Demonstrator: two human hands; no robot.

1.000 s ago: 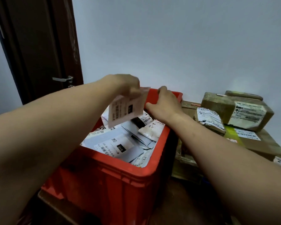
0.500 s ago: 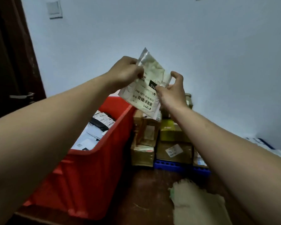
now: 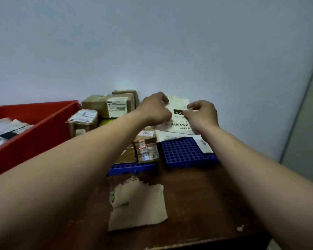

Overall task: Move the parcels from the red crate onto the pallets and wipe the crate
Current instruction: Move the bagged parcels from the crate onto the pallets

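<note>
Several cardboard boxes [image 3: 108,105] already stacked on left blue pallet [image 3: 132,167]. I see left hand [image 3: 154,109] and right hand [image 3: 201,115] both pinching white mailer [image 3: 179,121] over right blue pallet [image 3: 184,152], not yet released. More parcels [image 3: 5,130] lie in red crate [image 3: 34,134]. Cloth [image 3: 137,204] untouched on table; I judge much left, wiping included.

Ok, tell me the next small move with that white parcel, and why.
Probably lower it and release: the left hand and right hand pinch the white parcel above the blue pallet, where another mailer lies. The red crate holds more parcels.

Left forearm [image 3: 98,150], right forearm [image 3: 251,159] — bare.
</note>
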